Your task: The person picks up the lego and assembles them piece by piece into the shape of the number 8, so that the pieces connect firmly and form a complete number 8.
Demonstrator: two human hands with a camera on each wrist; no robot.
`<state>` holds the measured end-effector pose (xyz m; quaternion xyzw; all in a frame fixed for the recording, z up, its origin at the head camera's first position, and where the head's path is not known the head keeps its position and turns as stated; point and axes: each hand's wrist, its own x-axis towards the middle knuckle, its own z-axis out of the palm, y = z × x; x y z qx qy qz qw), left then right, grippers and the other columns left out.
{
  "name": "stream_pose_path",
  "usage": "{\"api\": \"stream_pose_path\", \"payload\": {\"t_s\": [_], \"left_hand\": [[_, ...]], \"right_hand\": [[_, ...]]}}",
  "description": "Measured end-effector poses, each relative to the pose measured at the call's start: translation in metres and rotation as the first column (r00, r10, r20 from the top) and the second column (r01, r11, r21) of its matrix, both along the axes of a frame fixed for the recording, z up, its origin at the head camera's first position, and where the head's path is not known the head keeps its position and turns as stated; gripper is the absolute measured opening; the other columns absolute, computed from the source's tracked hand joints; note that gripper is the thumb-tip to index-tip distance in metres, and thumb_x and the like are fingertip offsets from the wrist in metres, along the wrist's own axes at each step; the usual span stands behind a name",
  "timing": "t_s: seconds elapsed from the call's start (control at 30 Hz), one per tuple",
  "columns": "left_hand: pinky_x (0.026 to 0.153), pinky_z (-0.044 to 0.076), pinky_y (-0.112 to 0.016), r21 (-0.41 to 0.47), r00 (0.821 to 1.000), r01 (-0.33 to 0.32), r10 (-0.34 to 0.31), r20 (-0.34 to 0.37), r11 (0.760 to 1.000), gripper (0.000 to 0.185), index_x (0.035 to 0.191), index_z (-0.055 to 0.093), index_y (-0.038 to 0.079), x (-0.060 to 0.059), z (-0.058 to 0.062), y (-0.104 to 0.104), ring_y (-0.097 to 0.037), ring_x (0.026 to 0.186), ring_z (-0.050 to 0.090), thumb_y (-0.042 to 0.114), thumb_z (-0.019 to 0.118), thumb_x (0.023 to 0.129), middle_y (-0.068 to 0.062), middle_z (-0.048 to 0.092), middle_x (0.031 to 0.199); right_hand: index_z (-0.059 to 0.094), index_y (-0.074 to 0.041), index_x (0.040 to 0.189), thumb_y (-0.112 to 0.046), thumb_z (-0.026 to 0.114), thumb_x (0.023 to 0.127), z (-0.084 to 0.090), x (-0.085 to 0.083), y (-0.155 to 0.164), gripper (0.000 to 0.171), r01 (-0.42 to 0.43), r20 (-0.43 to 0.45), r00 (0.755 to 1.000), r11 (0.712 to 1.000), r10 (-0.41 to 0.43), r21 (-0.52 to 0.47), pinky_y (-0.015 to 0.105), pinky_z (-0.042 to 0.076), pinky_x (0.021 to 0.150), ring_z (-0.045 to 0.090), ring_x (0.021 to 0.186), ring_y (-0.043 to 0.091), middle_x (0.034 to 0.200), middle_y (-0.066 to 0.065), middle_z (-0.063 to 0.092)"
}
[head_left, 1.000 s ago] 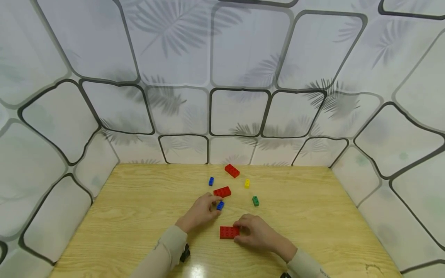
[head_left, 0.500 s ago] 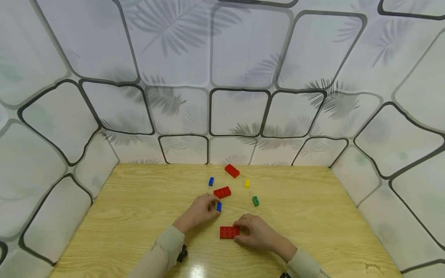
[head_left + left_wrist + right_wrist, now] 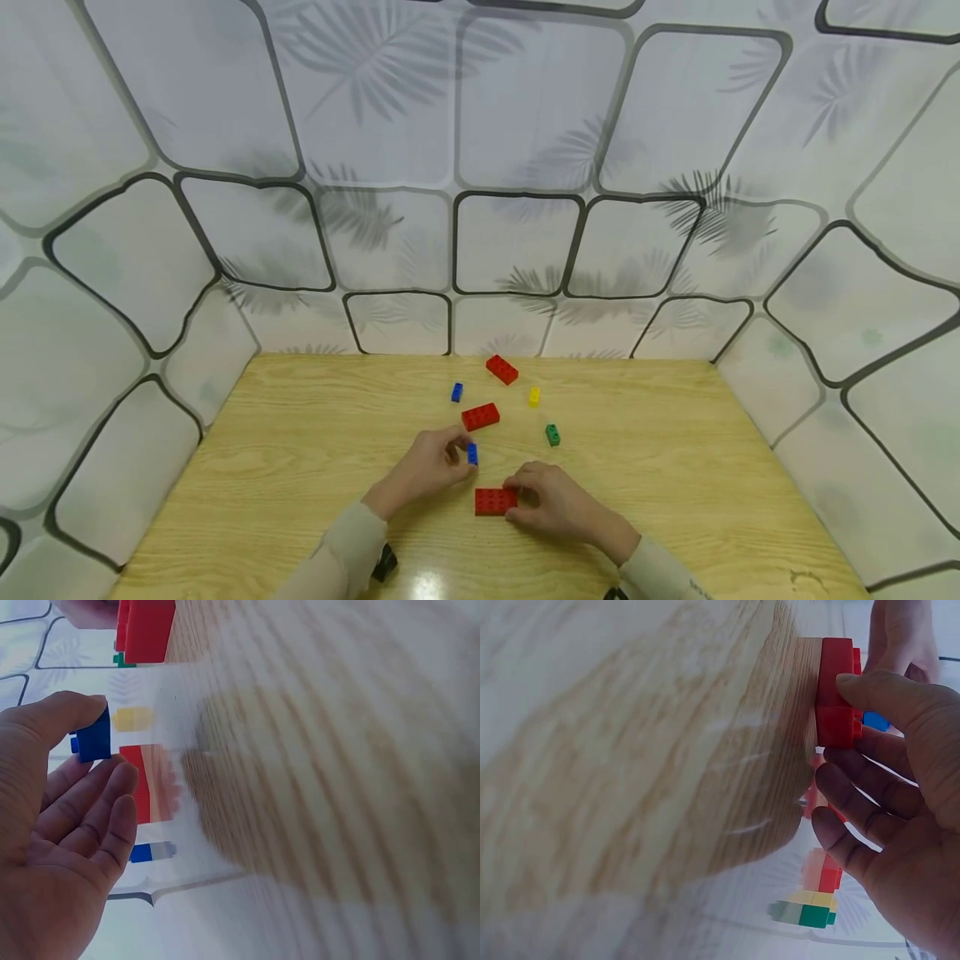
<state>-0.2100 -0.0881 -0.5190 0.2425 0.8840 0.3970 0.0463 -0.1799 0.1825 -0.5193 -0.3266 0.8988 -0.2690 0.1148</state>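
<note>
Left hand brought blue brick nearer; wrist cam shows pinch.

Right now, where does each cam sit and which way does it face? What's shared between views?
Head: worn on the head, looks forward and down at the wooden table; shows both sleeves, the left hand and the right hand.
Left wrist: at the left wrist, looks along the palm; shows fingers pinching the small blue brick.
Right wrist: at the right wrist, looks along the tabletop; shows fingers holding the large red brick.
Shared: both held bricks appear in the head view; the red brick shows in all three.
</note>
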Motion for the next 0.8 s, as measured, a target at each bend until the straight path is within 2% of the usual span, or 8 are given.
{"api": "stream_pose_path", "payload": {"t_s": [0.27, 0.5, 0.7, 0.8], "left_hand": [[0.078, 0.055, -0.025, 0.053, 1.0, 0.012, -0.013, 0.012, 0.999, 0.028, 0.113, 0.071, 0.01, 0.01, -0.003, -0.006, -0.016, 0.09, 0.067, 0.019, 0.084, 0.09, 0.0, 0.075, 0.103], [0.082, 0.057, -0.026, 0.039, 0.999, 0.029, -0.03, 0.028, 0.999, 0.029, 0.112, 0.071, 0.011, 0.021, -0.003, -0.011, -0.015, 0.094, 0.069, 0.02, 0.085, 0.089, 0.002, 0.075, 0.104], [0.083, 0.057, -0.028, 0.048, 0.995, 0.048, -0.053, 0.089, 0.998, 0.028, 0.111, 0.07, 0.014, 0.029, -0.002, -0.011, -0.015, 0.095, 0.07, 0.023, 0.086, 0.089, 0.003, 0.074, 0.103], [0.083, 0.057, -0.027, 0.054, 0.994, 0.061, -0.065, 0.088, 0.997, 0.03, 0.111, 0.071, 0.014, 0.033, -0.001, -0.01, -0.014, 0.094, 0.07, 0.024, 0.087, 0.088, 0.003, 0.075, 0.103]], "right_hand": [[0.074, -0.016, 0.125, -0.037, 0.077, 0.097, -0.001, -0.002, 0.0, 0.036, 0.007, 0.024, 1.0, 1.0, -0.007, 0.005, 0.029, 0.055, 0.094, 0.062, 0.103, 0.001, 0.116, -0.008, 0.073], [0.074, -0.015, 0.125, -0.037, 0.077, 0.097, -0.001, -0.003, 0.0, 0.036, 0.008, 0.044, 0.999, 1.0, -0.008, -0.005, 0.027, 0.054, 0.092, 0.06, 0.1, -0.001, 0.115, -0.009, 0.073], [0.075, -0.015, 0.125, -0.036, 0.077, 0.097, -0.001, -0.003, 0.001, 0.035, 0.002, 0.04, 0.999, 1.0, -0.001, -0.014, 0.026, 0.054, 0.091, 0.059, 0.099, -0.001, 0.115, -0.008, 0.073], [0.074, -0.015, 0.125, -0.035, 0.077, 0.097, -0.001, -0.003, 0.001, 0.035, 0.001, 0.033, 0.999, 1.0, -0.001, -0.013, 0.027, 0.054, 0.092, 0.06, 0.101, -0.001, 0.116, -0.009, 0.073]]}}
